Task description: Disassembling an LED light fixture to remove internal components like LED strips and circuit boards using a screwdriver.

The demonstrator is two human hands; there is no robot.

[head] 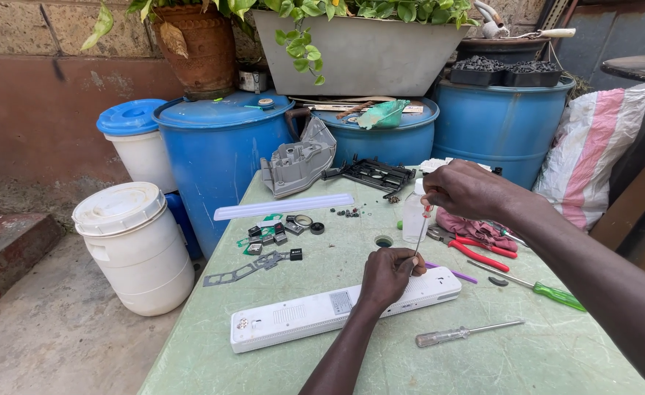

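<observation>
White plastic makes up the long flat box (344,307) lying near the front edge of the green table (556,351). The left hand (388,276) rests on top of the box, close to its right end, with the fingers curled in to press it down and steady the tip of a tool. The right hand (465,192) is higher up, over the right side of the table. Its fingers are pinched shut around the red top of a thin screwdriver (420,232). The screwdriver stands almost straight up, and its tip goes down to the box right by the left hand.

A small clear bottle (413,213) stands just behind the screwdriver. Red pliers (476,252) lie near the right edge, and a green-handled screwdriver (549,291) lies beside them. A clear-handled screwdriver (458,334) lies near the front edge, to the right of the box. Small black parts (278,234) sit toward the left edge. A long white strip (284,206) lies behind them. A grey plastic piece (299,159) leans at the back left corner.
</observation>
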